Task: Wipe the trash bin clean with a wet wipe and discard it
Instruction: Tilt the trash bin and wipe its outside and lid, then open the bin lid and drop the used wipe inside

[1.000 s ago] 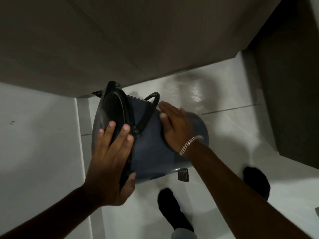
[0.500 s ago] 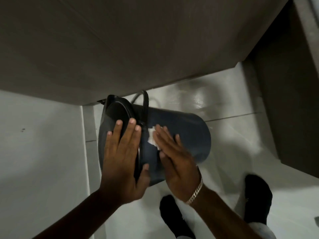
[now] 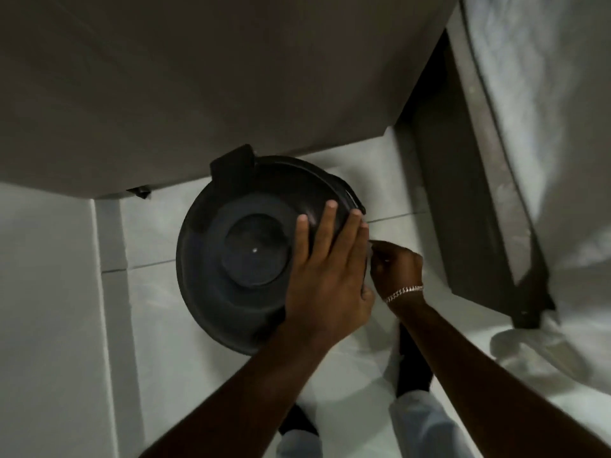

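The dark blue round trash bin stands upright on the white tiled floor, seen from above with its lid closed. My left hand lies flat on the right side of the lid, fingers spread. My right hand is closed just right of the bin's rim, beside my left fingers. A sliver of the white wet wipe shows at its fingertips; most of the wipe is hidden in the hand. A silver bracelet sits on that wrist.
A grey cabinet overhangs the bin at the back. A white wall runs down the left. A dark frame and a pale textured surface stand at the right. My feet in dark socks are below the bin.
The bin has gone from lying tilted on its side to standing upright. My right hand left the bin's side and closed near the rim. My left hand stays on the lid.
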